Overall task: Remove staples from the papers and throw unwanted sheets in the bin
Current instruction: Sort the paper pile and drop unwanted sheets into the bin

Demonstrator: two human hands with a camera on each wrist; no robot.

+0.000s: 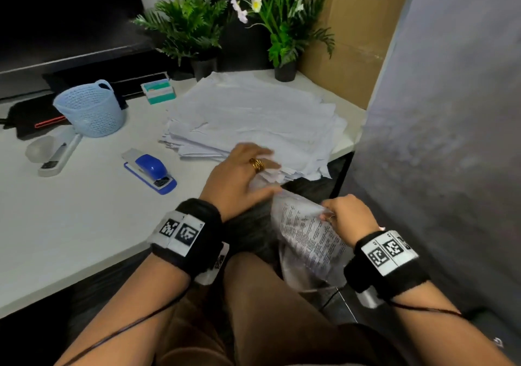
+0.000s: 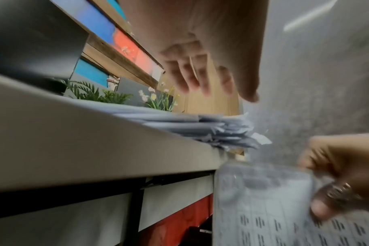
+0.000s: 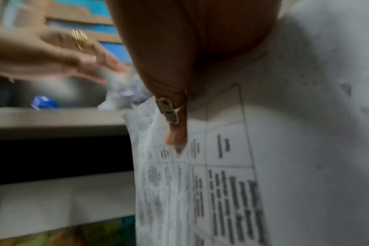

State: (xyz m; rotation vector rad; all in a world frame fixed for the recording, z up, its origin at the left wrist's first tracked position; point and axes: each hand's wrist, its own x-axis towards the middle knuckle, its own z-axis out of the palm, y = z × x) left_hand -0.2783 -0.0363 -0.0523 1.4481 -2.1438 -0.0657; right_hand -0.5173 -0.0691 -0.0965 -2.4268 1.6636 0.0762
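printed sheet [image 1: 307,233] hangs below the desk [image 1: 84,219] edge, pinched at its top in my right hand [image 1: 348,217]. my left hand [image 1: 239,179], fingers straight and holding nothing, hovers over the near corner of the paper stack [image 1: 253,117] on the desk, with the blue stapler [image 1: 150,169] just left.

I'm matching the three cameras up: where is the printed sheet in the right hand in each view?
Head: the printed sheet hangs lower centre-right, below the desk edge, pinched at its top by the right hand.
Left wrist: bottom right, the right hand gripping its upper edge.
Right wrist: fills the centre and right, under the fingers.
Shared landmark: the paper stack on the desk.
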